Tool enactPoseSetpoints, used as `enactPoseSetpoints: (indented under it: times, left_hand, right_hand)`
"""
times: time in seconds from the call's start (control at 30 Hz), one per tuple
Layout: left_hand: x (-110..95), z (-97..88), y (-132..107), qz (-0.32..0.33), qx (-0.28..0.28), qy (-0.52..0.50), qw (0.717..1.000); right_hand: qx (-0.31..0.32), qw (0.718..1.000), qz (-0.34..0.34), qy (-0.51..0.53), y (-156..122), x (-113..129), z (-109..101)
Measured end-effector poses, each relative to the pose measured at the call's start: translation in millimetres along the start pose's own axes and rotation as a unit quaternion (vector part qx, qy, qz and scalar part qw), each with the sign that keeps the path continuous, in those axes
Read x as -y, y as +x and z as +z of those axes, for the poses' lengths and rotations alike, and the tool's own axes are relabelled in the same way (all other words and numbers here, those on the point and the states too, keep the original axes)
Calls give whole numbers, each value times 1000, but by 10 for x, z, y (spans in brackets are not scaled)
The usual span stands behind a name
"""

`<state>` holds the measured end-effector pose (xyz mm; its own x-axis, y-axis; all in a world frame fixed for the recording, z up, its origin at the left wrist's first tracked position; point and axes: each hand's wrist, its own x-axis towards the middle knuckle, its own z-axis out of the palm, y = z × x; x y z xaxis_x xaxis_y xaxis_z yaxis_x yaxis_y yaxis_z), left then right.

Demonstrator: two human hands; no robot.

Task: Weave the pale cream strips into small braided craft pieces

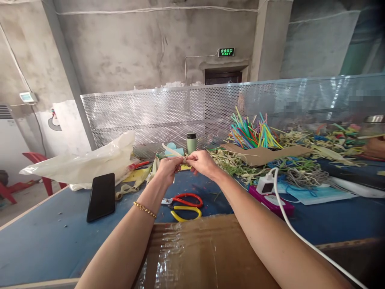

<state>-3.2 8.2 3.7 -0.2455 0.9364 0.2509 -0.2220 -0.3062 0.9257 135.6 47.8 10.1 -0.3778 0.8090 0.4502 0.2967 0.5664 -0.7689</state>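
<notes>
My left hand [171,166] and my right hand [202,162] meet fingertip to fingertip above the blue table. Between them they pinch a pale dried-leaf strip [172,150], whose loose end sticks up to the left. Most of what lies between the fingertips is hidden. Below the hands lie scissors [187,202] with one red and one yellow handle. A taped cardboard box [192,253] is under my forearms. Just behind the hands stands a green bottle with a black lid [191,143].
On the left are a black phone [101,196] and a pale plastic bag [90,164]. To the right, a white cable runs from a charger [265,185] on a purple power strip [278,206]. Colourful stems [252,132] and dried leaves [333,150] lie before a perforated metal screen [144,116].
</notes>
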Motion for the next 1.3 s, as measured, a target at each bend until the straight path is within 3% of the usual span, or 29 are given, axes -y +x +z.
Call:
enactPoseSetpoints:
  times: [0.13,0.27,0.8,1.03,1.3]
  left_hand:
    - [-51,-52,4,-50,65,-17,996]
    - [-78,-86,-2,-58,106,-20,992]
    - [-102,-59,-9,-26,43,-42,998]
    - [-116,-26,-27,-29,49,-43,997]
    - [-72,8,-43,-20,18,-33,999]
  right_hand:
    - [-8,999,-25,-21,33,-42,-28]
    - [-25,998,-43,-39,29,-26,-40]
    - [-5,995,-76,67,75,-71,-67]
    - [-52,990,-119,46,71,-55,-51]
    - [-51,989,-139,-8,52,-34,-57]
